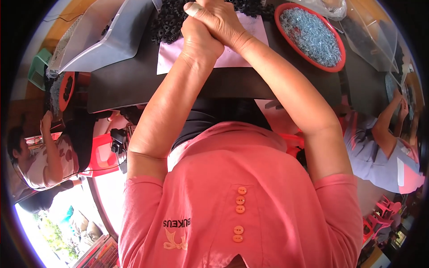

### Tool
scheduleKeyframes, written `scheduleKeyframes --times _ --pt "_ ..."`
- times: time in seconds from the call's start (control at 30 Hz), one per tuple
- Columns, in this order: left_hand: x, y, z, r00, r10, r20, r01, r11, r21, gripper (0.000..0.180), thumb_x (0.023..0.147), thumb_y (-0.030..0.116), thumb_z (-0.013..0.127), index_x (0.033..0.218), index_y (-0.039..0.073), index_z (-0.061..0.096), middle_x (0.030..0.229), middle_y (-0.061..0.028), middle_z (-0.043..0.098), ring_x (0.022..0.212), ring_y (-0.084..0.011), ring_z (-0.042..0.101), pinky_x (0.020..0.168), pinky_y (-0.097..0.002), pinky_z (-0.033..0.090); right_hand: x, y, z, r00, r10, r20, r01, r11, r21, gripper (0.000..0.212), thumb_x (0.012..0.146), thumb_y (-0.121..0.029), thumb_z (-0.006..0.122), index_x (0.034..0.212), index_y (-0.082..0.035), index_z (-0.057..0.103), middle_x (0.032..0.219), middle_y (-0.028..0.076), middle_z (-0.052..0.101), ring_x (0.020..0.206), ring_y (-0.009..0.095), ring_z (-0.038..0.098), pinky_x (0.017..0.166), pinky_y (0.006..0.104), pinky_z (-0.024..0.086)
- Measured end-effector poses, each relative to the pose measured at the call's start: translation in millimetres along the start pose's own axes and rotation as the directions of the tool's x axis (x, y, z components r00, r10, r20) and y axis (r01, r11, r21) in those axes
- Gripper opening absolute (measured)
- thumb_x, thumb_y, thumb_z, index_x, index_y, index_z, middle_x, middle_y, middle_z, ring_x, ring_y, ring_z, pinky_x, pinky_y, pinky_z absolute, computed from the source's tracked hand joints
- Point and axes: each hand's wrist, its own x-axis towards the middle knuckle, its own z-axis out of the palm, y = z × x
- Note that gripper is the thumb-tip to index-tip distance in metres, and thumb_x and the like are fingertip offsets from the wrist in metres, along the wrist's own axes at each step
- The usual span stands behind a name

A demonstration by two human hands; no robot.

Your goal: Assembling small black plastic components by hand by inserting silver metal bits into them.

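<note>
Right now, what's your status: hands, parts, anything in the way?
Left hand and right hand together, grip unclear. Black parts heaped at far edge of pink sheet. Red bowl right, grey bin left, neither touching hands.

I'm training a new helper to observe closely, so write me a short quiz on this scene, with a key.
1. True or false: the large red bowl is to the right of the pink paper.
2. Are the left hand and right hand touching or apart?
3. What colour is the heap at the paper's far edge?
A. White
B. Black
C. Green

Key: 1. True. 2. Touching. 3. B.
</note>
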Motion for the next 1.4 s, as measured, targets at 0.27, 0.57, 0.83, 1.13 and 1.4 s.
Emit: scheduleKeyframes --times 0.27,0.57,0.83,1.13,1.4 --pt "25.9 -2.1 -33.0 0.951 -0.019 0.310 -0.033 0.986 0.164 0.044 0.103 0.029 0.033 0.137 0.004 0.046 0.141 -0.0111 0.051 0.129 -0.0288 0.050 0.110 -0.0417 0.039 12.4 18.3 -8.1 0.999 0.021 -0.027 -0.026 0.981 -0.194 0.046 0.094 -0.039 0.060 0.127 -0.007 0.062 0.120 0.018 0.066 0.116 0.033 0.060 0.100 0.0410 0.046" --pt "16.9 9.1 -34.9 0.882 0.161 0.442 -0.471 0.287 0.834 0.041 0.103 0.033 0.041 0.130 0.004 0.050 0.132 -0.0128 0.057 0.119 -0.0295 0.055 0.103 -0.0420 0.044 25.5 10.0 -6.4 1.000 0.004 -0.029 -0.009 0.982 -0.187 0.045 0.095 -0.039 0.055 0.125 -0.005 0.062 0.116 0.019 0.067 0.113 0.035 0.061 0.098 0.0422 0.046" --pt "20.9 0.2 -12.8 0.946 0.039 0.323 -0.037 0.999 -0.012 0.036 0.104 0.033 0.040 0.119 0.007 0.060 0.114 -0.0065 0.065 0.107 -0.0225 0.061 0.097 -0.0373 0.048 19.0 4.9 -1.8 0.996 -0.070 -0.050 0.053 0.959 -0.279 0.042 0.095 -0.038 0.055 0.120 -0.007 0.065 0.110 0.017 0.069 0.108 0.034 0.063 0.094 0.0439 0.048" --pt "37.8 4.6 -22.5 0.771 0.035 0.636 0.039 0.994 -0.101 0.039 0.105 0.037 0.039 0.125 0.009 0.058 0.124 -0.0078 0.063 0.117 -0.0228 0.057 0.102 -0.0365 0.044 22.2 3.6 3.4 0.977 -0.193 -0.096 0.135 0.895 -0.425 0.039 0.093 -0.040 0.058 0.116 -0.010 0.065 0.108 0.009 0.069 0.103 0.030 0.062 0.089 0.0446 0.045" --pt "18.3 1.6 -12.1 0.930 -0.039 0.365 0.071 0.995 -0.075 0.044 0.105 0.043 0.036 0.125 0.011 0.057 0.125 -0.0065 0.062 0.118 -0.0229 0.056 0.104 -0.0377 0.042 24.2 12.2 -7.2 0.967 -0.246 -0.062 0.152 0.758 -0.635 0.037 0.090 -0.042 0.059 0.110 -0.011 0.067 0.097 0.005 0.067 0.098 0.028 0.059 0.084 0.0447 0.043"
